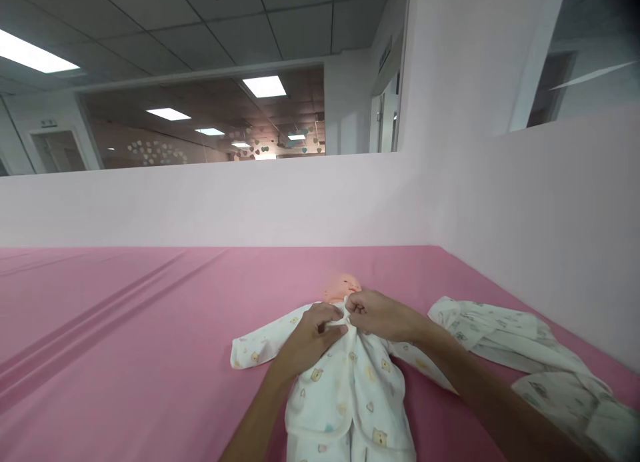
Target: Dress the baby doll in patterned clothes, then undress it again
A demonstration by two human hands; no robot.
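Note:
A baby doll (341,287) lies on its back, its head pointing away from me. It wears a white baby jacket (370,389) printed with small bears, its sleeves spread to both sides. My left hand (314,339) pinches the jacket's front just below the neck, thumb and forefinger at the opening edge. From the other side, my right hand (377,313) has its fingers curled together on the same edge by the collar. The small fastening between my fingertips is hidden. Below my hands the two front panels meet along the middle and part near the hem.
A pink sheet (125,342) with creases at the left covers the surface. To the right lies a crumpled white printed cloth (520,342), partly behind my right forearm. White walls (215,205) stand behind and at the right, with windows above.

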